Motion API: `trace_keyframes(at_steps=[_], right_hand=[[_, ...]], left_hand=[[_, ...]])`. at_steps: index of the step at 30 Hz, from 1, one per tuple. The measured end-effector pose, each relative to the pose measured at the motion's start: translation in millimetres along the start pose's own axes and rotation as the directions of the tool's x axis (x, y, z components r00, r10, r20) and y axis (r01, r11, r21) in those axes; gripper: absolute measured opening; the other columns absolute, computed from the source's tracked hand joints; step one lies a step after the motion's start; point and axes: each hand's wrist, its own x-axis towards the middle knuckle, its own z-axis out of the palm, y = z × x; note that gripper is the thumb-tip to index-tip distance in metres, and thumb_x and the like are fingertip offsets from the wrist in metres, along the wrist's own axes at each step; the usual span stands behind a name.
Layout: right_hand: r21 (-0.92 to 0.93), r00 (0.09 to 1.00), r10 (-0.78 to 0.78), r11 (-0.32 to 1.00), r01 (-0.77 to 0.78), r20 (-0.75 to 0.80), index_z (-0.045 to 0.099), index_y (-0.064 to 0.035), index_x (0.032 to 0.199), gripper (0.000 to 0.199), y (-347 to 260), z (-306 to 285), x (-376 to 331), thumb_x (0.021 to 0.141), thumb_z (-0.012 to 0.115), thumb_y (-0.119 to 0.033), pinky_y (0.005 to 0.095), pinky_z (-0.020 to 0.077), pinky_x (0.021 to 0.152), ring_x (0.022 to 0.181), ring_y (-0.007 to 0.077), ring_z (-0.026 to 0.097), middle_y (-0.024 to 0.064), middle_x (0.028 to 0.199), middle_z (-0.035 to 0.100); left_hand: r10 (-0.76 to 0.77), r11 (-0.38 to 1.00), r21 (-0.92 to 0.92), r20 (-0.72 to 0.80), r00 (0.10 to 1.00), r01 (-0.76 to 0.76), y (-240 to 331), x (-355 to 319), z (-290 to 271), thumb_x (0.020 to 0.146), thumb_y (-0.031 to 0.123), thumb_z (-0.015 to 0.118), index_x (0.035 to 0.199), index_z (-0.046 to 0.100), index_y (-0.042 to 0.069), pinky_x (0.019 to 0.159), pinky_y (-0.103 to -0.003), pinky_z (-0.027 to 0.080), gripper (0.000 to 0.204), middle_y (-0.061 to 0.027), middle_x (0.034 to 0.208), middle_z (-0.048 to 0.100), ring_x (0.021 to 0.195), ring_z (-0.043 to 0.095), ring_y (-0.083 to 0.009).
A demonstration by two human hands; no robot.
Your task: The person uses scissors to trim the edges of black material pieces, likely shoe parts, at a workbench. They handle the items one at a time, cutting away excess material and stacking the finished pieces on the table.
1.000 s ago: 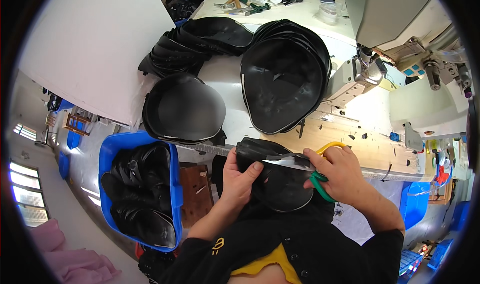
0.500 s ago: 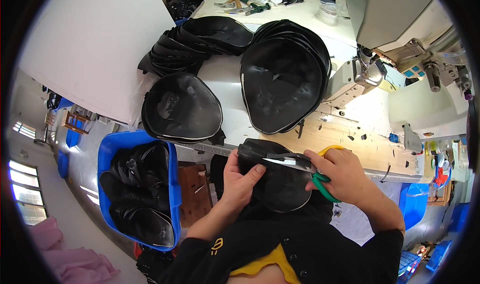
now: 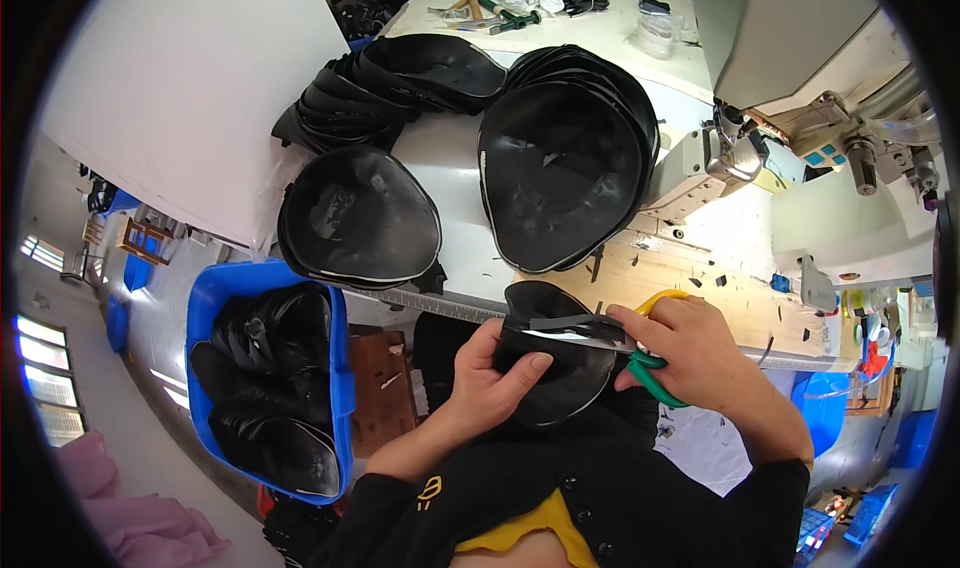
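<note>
- Black moulded shell piece [image 3: 560, 363] sits just in front of the person's chest, below the near edge of the desk [image 3: 700, 298], held between both hands.
- Left hand [image 3: 490, 378] grips the shell's left edge, its fingers [image 3: 520, 368] curled shut over the rim with the thumb on top.
- Right hand [image 3: 690, 353] is closed through the handles of yellow-and-green scissors [image 3: 640, 353], whose blades lie across the shell's top, pointing towards the left thumb.
- Judged risk: the blade tips sit near the left thumb, so a slip on the smooth curved surface could nick it; a loose grip could let the shell twist and the cut wander off the edge line.
- Blue plastic bin [image 3: 205, 313], rectangular, stands on the floor to the left, filled with more black shells.
- Single black shell [image 3: 360, 218] lies on the desk above the bin; a nested stack of shells [image 3: 565, 153] sits just right of it, another fanned pile [image 3: 400, 78] beyond.
- Sewing machine [image 3: 790, 58], grey-white, rises at the far right; small blue and yellow patches beside it are too small to make out.
- White panel [image 3: 180, 78] fills the far left.
</note>
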Motion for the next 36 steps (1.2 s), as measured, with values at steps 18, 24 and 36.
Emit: trace_keyframes(at_steps=[18,24,36], right_hand=[[0.024,0.995,0.020,1.000,-0.018,-0.096,0.057,-0.0103,0.119,0.067,-0.1,18.6,2.6,0.063,0.077,-0.042,0.0341,0.0367,0.064,0.070,0.0195,0.052,0.0013,0.075,0.051],[0.085,0.992,0.067,0.995,-0.058,-0.109,0.056,-0.0095,0.119,0.064,0.8,36.2,-2.8,0.066,0.076,-0.039,0.0350,0.0400,0.063,0.068,0.0216,0.054,0.0036,0.074,0.052],[-0.072,0.990,0.066,0.995,-0.076,-0.127,0.057,-0.0098,0.116,0.057,1.4,16.9,2.6,0.068,0.076,-0.036,0.0353,0.0448,0.058,0.065,0.0228,0.058,0.0031,0.070,0.056]], left_hand=[[-0.017,0.974,-0.225,-0.122,0.992,-0.011,-27.5,1.0,-18.6,0.085,0.004,0.066,0.112,0.054,0.003,0.088,-0.028,0.045,0.030,-0.0039,0.105,0.063,0.096,0.057,-0.0110],[-0.071,0.951,-0.307,-0.145,0.987,0.023,-25.9,0.5,-18.9,0.084,0.004,0.067,0.115,0.054,0.004,0.091,-0.029,0.045,0.034,-0.0038,0.107,0.062,0.098,0.058,-0.0123],[-0.005,0.983,-0.182,-0.108,0.994,-0.015,-29.4,0.4,-18.7,0.086,0.005,0.066,0.113,0.053,0.002,0.088,-0.027,0.045,0.031,-0.0048,0.106,0.062,0.096,0.057,-0.0112]])
